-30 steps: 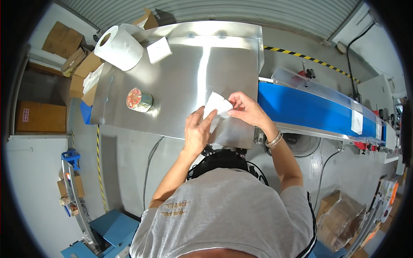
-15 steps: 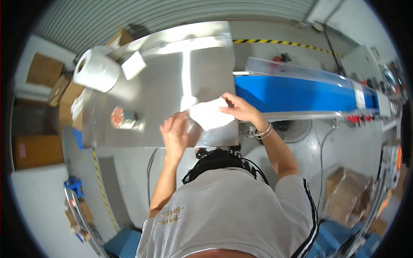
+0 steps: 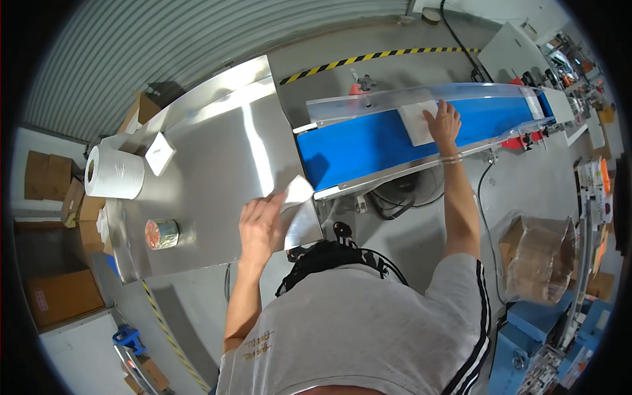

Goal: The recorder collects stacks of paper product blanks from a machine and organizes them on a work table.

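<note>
Over the metal table's [image 3: 217, 151] near right corner, my left hand [image 3: 261, 224] is closed on a small crumpled white sheet [image 3: 299, 191], paper or cloth, I cannot tell which. My right arm reaches out over the blue conveyor belt [image 3: 355, 155]. There my right hand [image 3: 446, 124] has its fingers apart, its thumb at the right edge of a flat white packet [image 3: 415, 124] lying across the belt. Whether the thumb presses on it is unclear.
On the table's left stand a big white roll [image 3: 122, 172], a flat white stack [image 3: 159, 155] and a tape roll [image 3: 162, 234]. A clear guard [image 3: 395, 99] runs along the belt's far side. Cardboard boxes [image 3: 66, 296] line the left; a plastic-covered carton [image 3: 536, 257] sits right.
My right hand has moved right, from the white piece above the table to the belt, where a white packet now lies. My left hand now holds a crumpled white sheet. The view has turned.
</note>
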A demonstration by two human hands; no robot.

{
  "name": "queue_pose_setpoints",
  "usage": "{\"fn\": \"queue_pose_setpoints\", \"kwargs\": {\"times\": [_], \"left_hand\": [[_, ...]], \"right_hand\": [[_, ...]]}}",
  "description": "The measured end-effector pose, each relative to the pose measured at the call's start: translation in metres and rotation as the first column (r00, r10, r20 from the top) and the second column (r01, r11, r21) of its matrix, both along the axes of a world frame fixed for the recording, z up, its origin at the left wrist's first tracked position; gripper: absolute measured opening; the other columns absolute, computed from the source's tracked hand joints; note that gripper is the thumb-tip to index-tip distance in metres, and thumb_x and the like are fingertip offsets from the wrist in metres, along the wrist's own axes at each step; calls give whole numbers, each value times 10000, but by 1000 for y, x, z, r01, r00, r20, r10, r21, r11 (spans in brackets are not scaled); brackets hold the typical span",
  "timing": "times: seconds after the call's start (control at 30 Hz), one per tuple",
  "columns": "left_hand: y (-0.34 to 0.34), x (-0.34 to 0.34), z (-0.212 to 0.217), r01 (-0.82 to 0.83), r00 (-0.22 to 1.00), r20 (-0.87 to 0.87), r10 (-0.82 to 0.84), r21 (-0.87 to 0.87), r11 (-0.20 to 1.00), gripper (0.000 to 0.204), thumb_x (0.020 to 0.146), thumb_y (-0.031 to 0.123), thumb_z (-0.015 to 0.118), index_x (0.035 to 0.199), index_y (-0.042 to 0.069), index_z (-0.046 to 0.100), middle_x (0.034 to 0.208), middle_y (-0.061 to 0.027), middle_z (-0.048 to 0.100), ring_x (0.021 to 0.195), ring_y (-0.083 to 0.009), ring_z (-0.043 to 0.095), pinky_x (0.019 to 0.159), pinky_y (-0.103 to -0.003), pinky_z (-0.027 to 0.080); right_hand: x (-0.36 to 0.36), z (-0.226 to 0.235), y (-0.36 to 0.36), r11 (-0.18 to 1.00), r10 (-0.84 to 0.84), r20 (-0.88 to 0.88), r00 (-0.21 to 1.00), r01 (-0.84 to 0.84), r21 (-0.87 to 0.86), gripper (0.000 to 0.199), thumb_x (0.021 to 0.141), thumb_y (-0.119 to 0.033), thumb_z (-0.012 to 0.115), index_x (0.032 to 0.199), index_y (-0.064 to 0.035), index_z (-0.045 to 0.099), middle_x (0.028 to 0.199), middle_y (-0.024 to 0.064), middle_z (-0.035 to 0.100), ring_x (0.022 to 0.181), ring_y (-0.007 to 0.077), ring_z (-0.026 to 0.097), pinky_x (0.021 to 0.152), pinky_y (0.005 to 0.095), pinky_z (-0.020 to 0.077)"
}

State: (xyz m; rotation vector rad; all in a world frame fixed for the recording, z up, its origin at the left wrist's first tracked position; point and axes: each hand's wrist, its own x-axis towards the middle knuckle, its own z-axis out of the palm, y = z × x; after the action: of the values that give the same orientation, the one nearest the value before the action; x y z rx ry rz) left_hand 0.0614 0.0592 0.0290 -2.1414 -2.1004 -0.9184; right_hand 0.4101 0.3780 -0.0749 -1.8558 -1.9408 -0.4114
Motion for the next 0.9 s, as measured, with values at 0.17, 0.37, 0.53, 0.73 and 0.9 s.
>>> {"fn": "queue_pose_setpoints", "kwargs": {"times": [0.17, 0.37, 0.53, 0.73, 0.9], "left_hand": [[44, 36, 24, 161, 847, 531, -10, -238, 958, 263, 821, -10, 637, 1080, 31, 656, 930, -107, 680, 812, -220, 631, 770, -326, 498], [117, 32, -35, 321, 396, 904, 158, -297, 899, 256, 835, -46, 635, 1089, -15, 638, 942, -77, 681, 841, -129, 622, 783, -255, 498], [150, 54, -60, 215, 509, 816, 275, -430, 877, 362, 829, 11, 659, 1180, -3, 576, 983, -100, 655, 881, -141, 613, 789, -252, 488], [142, 55, -89, 235, 637, 760, 130, -352, 906, 351, 863, 73, 655, 1194, 9, 557, 848, -43, 630, 746, -108, 571, 683, -263, 495], [105, 47, -120, 241, 645, 747, 159, -397, 886, 226, 865, 106, 669, 1074, 23, 643, 891, -31, 672, 814, -100, 597, 754, -267, 501]], "right_hand": [[-77, 36, -68, 459, 182, -970, 163, -886, -63, 466, 1000, -407, 427, 1194, -10, 574, 1155, 89, 628, 1102, 220, 576, 967, 326, 420], [-107, 38, -106, 93, -398, -917, 28, -993, -71, 536, 1025, -428, 300, 1246, 6, 524, 1171, 78, 589, 1063, 147, 565, 926, 300, 447], [-88, 13, -92, 366, -68, -983, 168, -913, -181, 279, 945, -247, 574, 1064, 4, 596, 846, 8, 614, 785, 64, 542, 676, 247, 455], [-11, 6, -15, 716, -6, -868, 496, -604, -350, 370, 925, -323, 593, 1174, -49, 595, 930, 99, 669, 811, 172, 634, 717, 292, 489], [84, -20, 50, 956, 63, -602, 796, -220, -192, 430, 847, -382, 648, 1136, -65, 620, 963, 169, 653, 874, 342, 624, 749, 405, 492]]}}
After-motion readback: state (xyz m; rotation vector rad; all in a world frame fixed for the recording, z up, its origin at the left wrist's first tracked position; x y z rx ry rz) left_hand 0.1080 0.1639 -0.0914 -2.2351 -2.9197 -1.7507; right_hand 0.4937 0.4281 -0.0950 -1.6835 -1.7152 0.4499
